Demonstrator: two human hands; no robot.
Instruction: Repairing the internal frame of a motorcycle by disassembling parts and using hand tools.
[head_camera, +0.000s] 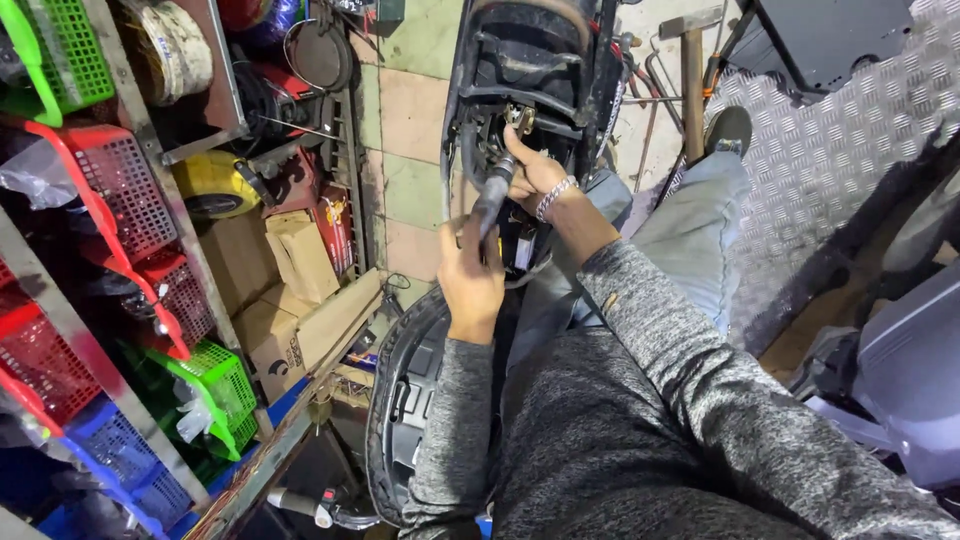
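Head view. Left hand closed around black tool handle, rubbery, cylindrical, long axis running up and away, tip aimed into black plastic scooter panel. Right hand, metal chain bracelet at wrist, fingers curled onto small brass-coloured fitting inside panel opening; grip on it unclear. Grey knit sleeves, jeans. Left: metal rack with red plastic mesh baskets, green baskets, blue basket, contents mostly hidden, some clear bags. Cardboard boxes below. Hammer on floor beside diamond-plate ramp.
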